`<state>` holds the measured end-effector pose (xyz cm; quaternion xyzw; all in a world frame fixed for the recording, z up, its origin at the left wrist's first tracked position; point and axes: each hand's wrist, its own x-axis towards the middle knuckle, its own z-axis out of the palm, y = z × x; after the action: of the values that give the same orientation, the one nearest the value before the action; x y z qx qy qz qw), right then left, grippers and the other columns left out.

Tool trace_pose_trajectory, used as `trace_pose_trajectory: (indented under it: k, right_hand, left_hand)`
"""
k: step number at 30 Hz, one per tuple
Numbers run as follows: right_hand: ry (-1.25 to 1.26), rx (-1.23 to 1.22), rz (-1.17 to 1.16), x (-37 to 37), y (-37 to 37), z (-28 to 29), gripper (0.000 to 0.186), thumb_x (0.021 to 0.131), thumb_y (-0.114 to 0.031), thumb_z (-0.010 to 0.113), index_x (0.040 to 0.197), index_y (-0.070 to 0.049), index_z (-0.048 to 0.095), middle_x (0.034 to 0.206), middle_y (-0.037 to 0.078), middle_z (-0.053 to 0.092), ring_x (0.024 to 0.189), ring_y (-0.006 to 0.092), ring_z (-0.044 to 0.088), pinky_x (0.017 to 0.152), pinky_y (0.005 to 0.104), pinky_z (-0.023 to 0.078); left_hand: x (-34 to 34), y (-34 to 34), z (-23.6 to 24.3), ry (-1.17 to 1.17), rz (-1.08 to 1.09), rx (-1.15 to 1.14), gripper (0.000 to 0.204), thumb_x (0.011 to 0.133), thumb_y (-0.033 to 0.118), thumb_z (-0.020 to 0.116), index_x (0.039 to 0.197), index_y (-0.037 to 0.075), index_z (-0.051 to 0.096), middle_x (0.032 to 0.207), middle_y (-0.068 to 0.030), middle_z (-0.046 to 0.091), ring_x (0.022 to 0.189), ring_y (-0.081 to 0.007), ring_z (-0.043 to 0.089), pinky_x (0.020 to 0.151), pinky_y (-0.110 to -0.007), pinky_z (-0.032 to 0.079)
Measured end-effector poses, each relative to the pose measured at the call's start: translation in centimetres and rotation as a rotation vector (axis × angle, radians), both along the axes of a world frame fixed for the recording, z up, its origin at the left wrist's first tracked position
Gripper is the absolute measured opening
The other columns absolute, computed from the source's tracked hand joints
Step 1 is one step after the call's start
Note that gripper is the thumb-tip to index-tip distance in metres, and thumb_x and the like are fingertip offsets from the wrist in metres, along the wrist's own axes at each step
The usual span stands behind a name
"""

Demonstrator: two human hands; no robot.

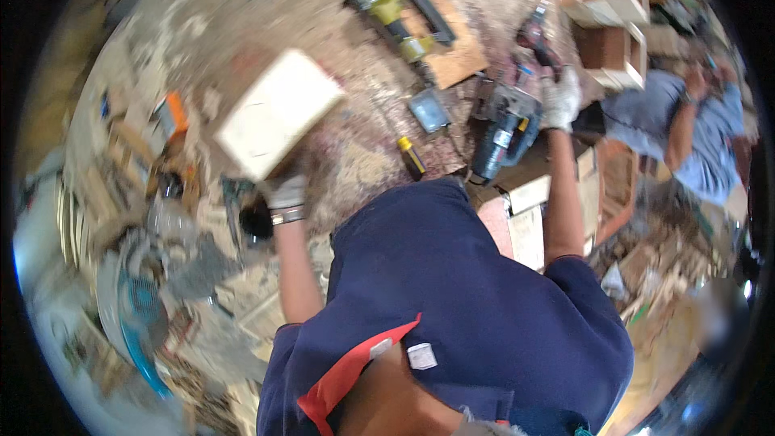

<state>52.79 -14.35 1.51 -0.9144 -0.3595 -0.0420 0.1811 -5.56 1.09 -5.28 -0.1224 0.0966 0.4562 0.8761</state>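
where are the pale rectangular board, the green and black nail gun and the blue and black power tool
Pale rectangular board (278, 113): head view, middle of its broad face
Green and black nail gun (389, 10): head view, its green body
Blue and black power tool (494, 145): head view, its blue casing

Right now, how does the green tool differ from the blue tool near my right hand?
The green tool lies partly over a wooden board; the blue tool is beside your right hand. The green tool is farther from you than the blue tool. Both look like handheld power tools.
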Motion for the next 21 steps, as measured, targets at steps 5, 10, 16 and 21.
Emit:
trace_pose_trajectory:
  k: [5, 10, 16, 21]
  right_hand:
    - [-0.027, -0.381, 0.123, 10.6, 2.4, -5.4, 0.065, 0.081, -0.043, 0.073, 0.131, -0.003, 0.058, 0.12, 0.032, 0.065, 0.109, 0.0483, 0.065, 0.094, 0.0522, 0.052]
    - [0.051, -0.534, 0.205, 13.4, 4.8, -8.7, 0.066, 0.075, -0.04, 0.073, 0.128, -0.003, 0.059, 0.117, 0.031, 0.069, 0.109, 0.0461, 0.067, 0.095, 0.0525, 0.053]
    - [0.092, -0.493, 0.203, 14.6, 6.2, -9.3, 0.061, 0.07, -0.036, 0.073, 0.12, -0.003, 0.063, 0.111, 0.028, 0.071, 0.107, 0.0449, 0.068, 0.091, 0.0504, 0.053]
    - [0.236, -0.396, 0.218, 14.0, 6.7, -5.3, 0.042, 0.074, -0.036, 0.07, 0.1, -0.003, 0.071, 0.09, 0.02, 0.072, 0.086, 0.0305, 0.07, 0.074, 0.0421, 0.052]
  left_hand:
    - [0.2, -13.7, -7.6, 0.577, 0.212, -0.403, 0.069, 0.099, 0.052, 0.056, 0.15, 0.005, 0.046, 0.152, -0.0142, 0.05, 0.139, -0.0349, 0.045, 0.118, -0.052, 0.036]
    - [0.7, -17.8, -3.8, 1.47, 0.261, -0.101, 0.044, 0.109, 0.029, 0.051, 0.144, 0.002, 0.05, 0.141, -0.0145, 0.058, 0.121, -0.0205, 0.059, 0.103, -0.037, 0.05]
    - [1.3, -16.4, 6.7, 2.434, -0.142, 0.684, 0.095, 0.082, 0.045, 0.081, 0.155, 0.005, 0.036, 0.149, -0.0208, 0.049, 0.136, -0.0353, 0.048, 0.113, -0.043, 0.041]
    - [3.2, -14.5, 8.4, 2.596, -0.714, 1.447, 0.138, 0.055, 0.067, 0.088, 0.164, 0.013, 0.023, 0.143, -0.022, 0.046, 0.137, -0.0393, 0.041, 0.114, -0.05, 0.037]
